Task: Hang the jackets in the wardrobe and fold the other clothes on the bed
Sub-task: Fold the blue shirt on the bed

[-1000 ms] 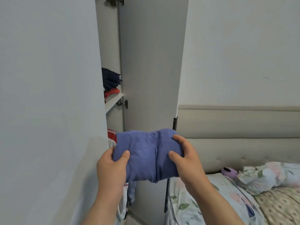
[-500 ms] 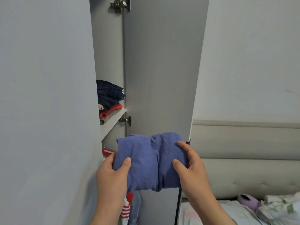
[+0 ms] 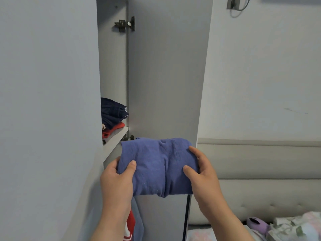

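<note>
Currently held, listed from the hands outward.

Left hand point(image 3: 116, 185): forearm rising from the lower edge. The thumb lies over the near left corner of the folded blue garment point(image 3: 158, 166) and the fingers curl beneath it, gripping.

Right hand point(image 3: 203, 180): forearm entering from the lower right. The thumb presses on the top face and the fingers wrap round the right edge, gripping likewise.

Folded blue garment: a thick, squarish bundle with a crease down its middle. Both hands hold it level in the air in front of the open wardrobe, its far left corner just beside the front edge of the shelf point(image 3: 115, 139).

Shelf: pale, seen through a narrow gap. It carries a stack of dark navy clothes point(image 3: 112, 112) lying on a red garment point(image 3: 113, 130), with bare board along its front edge.

Gap: bounded on the left by a pale grey panel point(image 3: 43, 101) and on the right by the open wardrobe door point(image 3: 165, 75), which has a metal hinge point(image 3: 125, 23) near the top.

Below the shelf: a red-and-white striped garment point(image 3: 129, 223), partly hidden by the left forearm.

Right of the door: grey wall point(image 3: 260, 75), padded beige headboard point(image 3: 260, 162), and a corner of the bed point(image 3: 199, 234) with floral bedding point(image 3: 295, 226) and a small purple object point(image 3: 257, 223).
</note>
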